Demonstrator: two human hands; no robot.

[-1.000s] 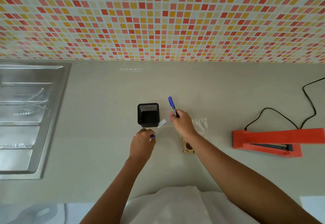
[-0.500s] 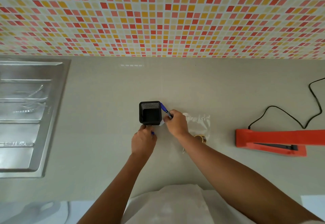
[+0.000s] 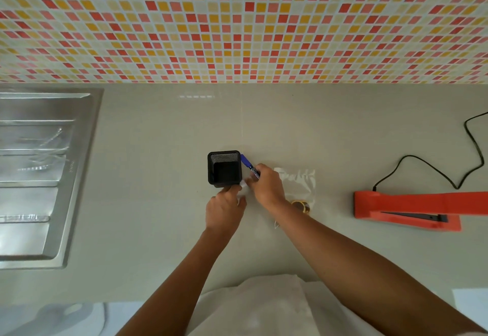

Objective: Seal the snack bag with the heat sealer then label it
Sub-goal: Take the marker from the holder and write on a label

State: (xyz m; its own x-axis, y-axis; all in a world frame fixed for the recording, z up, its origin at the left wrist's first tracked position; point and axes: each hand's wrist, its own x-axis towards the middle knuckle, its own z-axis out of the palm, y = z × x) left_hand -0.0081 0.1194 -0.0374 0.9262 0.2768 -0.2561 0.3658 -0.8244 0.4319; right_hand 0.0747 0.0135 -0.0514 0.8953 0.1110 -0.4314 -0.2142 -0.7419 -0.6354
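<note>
- The right hand (image 3: 266, 187) grips a blue marker (image 3: 247, 163), with its fingers curled round the lower barrel. The upper end of the marker slants up and to the left, towards the far right corner of the pen holder.
- The marker's tip is hidden under the fingers, which are down at a small white label (image 3: 243, 184) lying on the countertop (image 3: 158, 217).
- The left hand (image 3: 224, 210) lies knuckles up just beside the right one. Its forefinger reaches to the label's near edge, by the foot of the pen holder. Its other fingers are curled under, and whether they hold anything cannot be told.
- The black mesh pen holder (image 3: 224, 168) stands upright just to the left of the label.
- The clear snack bag (image 3: 299, 181) lies flat on the countertop just right of the right hand, partly covered by the wrist. A brown snack (image 3: 301, 205) shows at its near end.
- The orange heat sealer (image 3: 406, 207) sits well apart to the right, and its black cord (image 3: 433, 168) loops away behind it.
- A steel sink drainboard (image 3: 39, 177) occupies the left edge, and a mosaic tiled wall (image 3: 237, 24) rises behind the counter.
</note>
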